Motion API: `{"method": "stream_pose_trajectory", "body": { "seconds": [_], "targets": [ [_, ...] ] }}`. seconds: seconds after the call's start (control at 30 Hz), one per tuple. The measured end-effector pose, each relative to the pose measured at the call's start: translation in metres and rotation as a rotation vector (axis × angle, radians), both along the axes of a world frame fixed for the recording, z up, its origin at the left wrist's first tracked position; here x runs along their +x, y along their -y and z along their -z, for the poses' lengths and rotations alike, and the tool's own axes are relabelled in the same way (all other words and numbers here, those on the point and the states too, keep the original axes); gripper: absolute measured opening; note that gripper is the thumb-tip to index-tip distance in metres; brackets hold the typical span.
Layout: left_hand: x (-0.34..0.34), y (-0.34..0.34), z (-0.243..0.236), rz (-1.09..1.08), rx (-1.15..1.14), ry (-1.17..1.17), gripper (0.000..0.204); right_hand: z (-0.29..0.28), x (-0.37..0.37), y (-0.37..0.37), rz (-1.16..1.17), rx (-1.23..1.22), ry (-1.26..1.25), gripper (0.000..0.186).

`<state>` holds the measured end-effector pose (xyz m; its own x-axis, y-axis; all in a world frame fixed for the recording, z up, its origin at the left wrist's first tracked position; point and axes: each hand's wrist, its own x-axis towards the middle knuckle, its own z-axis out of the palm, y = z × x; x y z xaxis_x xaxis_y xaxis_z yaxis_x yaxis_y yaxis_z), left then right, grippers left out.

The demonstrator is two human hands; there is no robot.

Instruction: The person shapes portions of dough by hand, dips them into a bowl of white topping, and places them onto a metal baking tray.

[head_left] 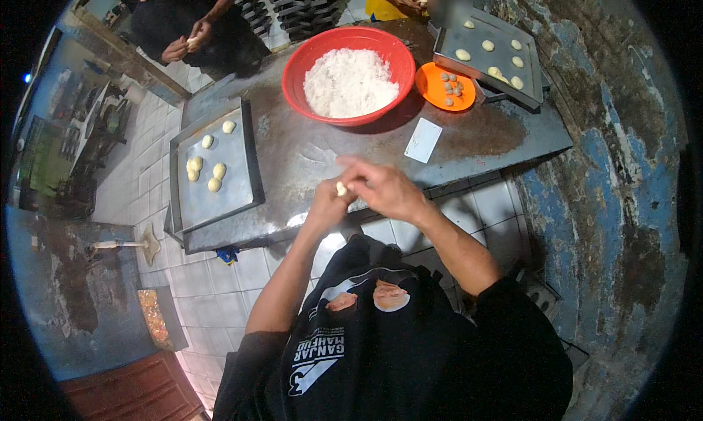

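Note:
Over the table's near edge, both my hands meet at a small pale piece of dough point(342, 189). My left hand point(329, 205) is closed around it, and the dough shows between its fingers and thumb. My right hand point(382, 191) comes in from the right with bent fingers pressed to the same piece; its fingertips are partly hidden. Beyond them stands a red basin point(291, 91) holding a heap of white crumbly or powdery stuff point(350, 84). An orange plate point(432, 98) right of the basin bears several small greyish balls point(449, 89).
On the left of the table point(293, 179) lies a metal tray point(201, 210) with several dough balls. Another tray point(500, 34) with dough balls is at the far right, near a peeling wall point(586, 150). A white card point(423, 140) lies between. Two people work dough across the table.

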<state>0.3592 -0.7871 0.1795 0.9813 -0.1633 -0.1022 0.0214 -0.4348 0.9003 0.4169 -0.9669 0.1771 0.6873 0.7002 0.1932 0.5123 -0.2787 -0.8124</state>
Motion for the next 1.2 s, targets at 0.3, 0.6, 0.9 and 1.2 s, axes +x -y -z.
{"method": "stream_pose_trajectory", "body": {
  "seconds": [0.3,0.6,0.9,1.2],
  "targets": [
    [-0.051,-0.033,-0.006,-0.193,-0.062,-0.005,0.068,0.001,0.005,-0.048,-0.207,0.074,-0.407,0.04],
    [-0.09,-0.124,0.009,-0.458,-1.264,-0.237,0.075,0.017,-0.056,-0.184,-0.039,0.379,0.438,0.017],
    [-0.087,-0.249,0.001,-0.484,-1.662,-0.164,0.067,-0.006,-0.061,-0.36,-0.124,0.398,0.266,0.015],
    [-0.065,-0.267,0.003,-0.429,-1.729,-0.289,0.061,-0.017,-0.048,-0.372,-0.026,0.339,0.407,0.021]
  ]
}}
